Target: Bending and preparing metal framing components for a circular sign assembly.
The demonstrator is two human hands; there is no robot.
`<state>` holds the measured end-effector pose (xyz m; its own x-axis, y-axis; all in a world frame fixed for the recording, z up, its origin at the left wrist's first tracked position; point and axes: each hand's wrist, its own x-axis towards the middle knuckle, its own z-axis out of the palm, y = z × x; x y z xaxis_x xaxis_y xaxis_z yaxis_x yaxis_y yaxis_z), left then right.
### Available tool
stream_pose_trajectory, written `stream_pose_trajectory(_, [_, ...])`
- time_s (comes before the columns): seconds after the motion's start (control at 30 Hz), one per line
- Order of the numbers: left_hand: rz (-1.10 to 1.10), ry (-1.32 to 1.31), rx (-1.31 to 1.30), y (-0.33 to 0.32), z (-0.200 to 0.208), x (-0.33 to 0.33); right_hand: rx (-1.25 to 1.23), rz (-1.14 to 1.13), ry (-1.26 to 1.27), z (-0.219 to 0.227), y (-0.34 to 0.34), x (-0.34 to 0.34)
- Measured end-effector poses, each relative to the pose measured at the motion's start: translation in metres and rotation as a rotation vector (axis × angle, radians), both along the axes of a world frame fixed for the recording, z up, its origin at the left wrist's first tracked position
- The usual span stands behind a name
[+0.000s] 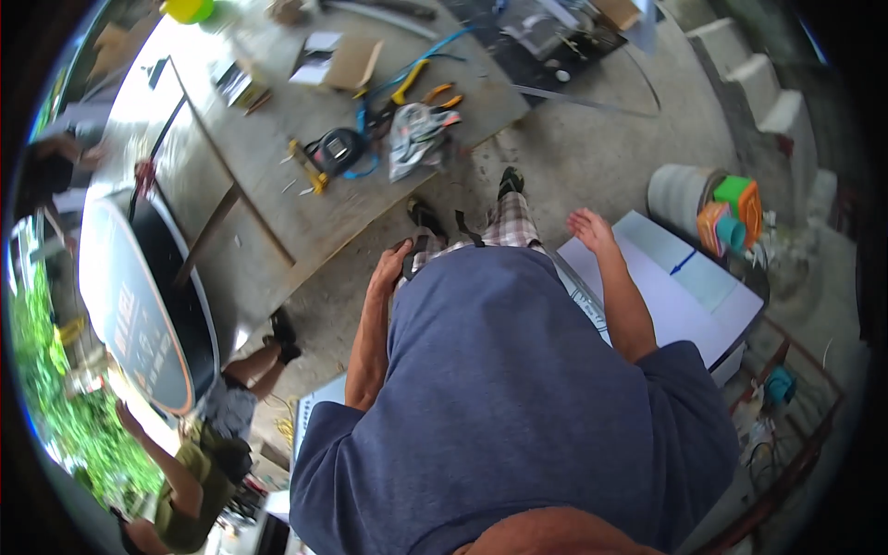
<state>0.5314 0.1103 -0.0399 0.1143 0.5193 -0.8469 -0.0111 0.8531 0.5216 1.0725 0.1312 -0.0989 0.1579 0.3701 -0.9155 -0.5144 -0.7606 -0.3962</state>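
My left hand (393,265) rests against my left thigh, over the plaid shorts (511,222), its fingers lying along the cloth and holding nothing I can see. Out to the right, my right hand (589,229) is empty, fingers stretched and slightly apart, near the corner of a white flat-topped surface (638,268). Ahead of my left hand is the grey worktable (277,213). On it lie a round black tape measure (338,151), a yellow clamp-like tool (309,167), orange-handled pliers (444,95) and a crumpled plastic bag (418,139).
A large rounded sign board (139,305) leans at the table's left. Beside it a person in a green shirt (192,476) raises a hand; another person's dark sleeve (46,171) shows at far left. Open cardboard boxes (356,63) sit on the table. Right stand a bucket (680,199) and concrete steps (745,60).
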Motion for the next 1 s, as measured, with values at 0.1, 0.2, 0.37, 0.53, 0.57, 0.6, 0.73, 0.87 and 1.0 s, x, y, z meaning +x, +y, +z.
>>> stream_pose_trajectory(0.1, [-0.156, -0.082, 0.060, 0.046, 0.032, 0.051, 0.032, -0.138, 0.033, -0.001, 0.033, 0.050])
stream_pose_trajectory(0.2, [-0.392, 0.217, 0.518, 0.075, 0.068, 0.115, 0.066, -0.237, 0.103, -0.010, 0.064, 0.094])
stream_pose_trajectory(0.37, [-0.466, 0.078, 0.239, 0.138, 0.026, 0.230, 0.134, -0.362, 0.142, -0.031, 0.140, 0.173])
stream_pose_trajectory(0.53, [0.137, -0.213, 0.043, 0.204, -0.021, 0.336, 0.087, -0.443, 0.167, -0.063, 0.194, 0.253])
stream_pose_trajectory(0.57, [0.276, -0.209, 0.019, 0.223, -0.029, 0.354, 0.096, -0.500, 0.198, -0.067, 0.197, 0.276])
stream_pose_trajectory(0.6, [0.302, -0.191, 0.026, 0.241, -0.036, 0.369, 0.101, -0.550, 0.237, -0.073, 0.200, 0.292])
stream_pose_trajectory(0.73, [0.619, -0.195, -0.048, 0.301, -0.058, 0.399, 0.036, -0.572, 0.258, -0.079, 0.231, 0.325])
stream_pose_trajectory(0.87, [0.818, -0.054, -0.083, 0.348, -0.067, 0.417, -0.051, -0.617, 0.276, -0.086, 0.265, 0.336])
stream_pose_trajectory(1.0, [0.910, 0.060, -0.186, 0.377, -0.073, 0.424, -0.081, -0.635, 0.306, -0.098, 0.292, 0.340])
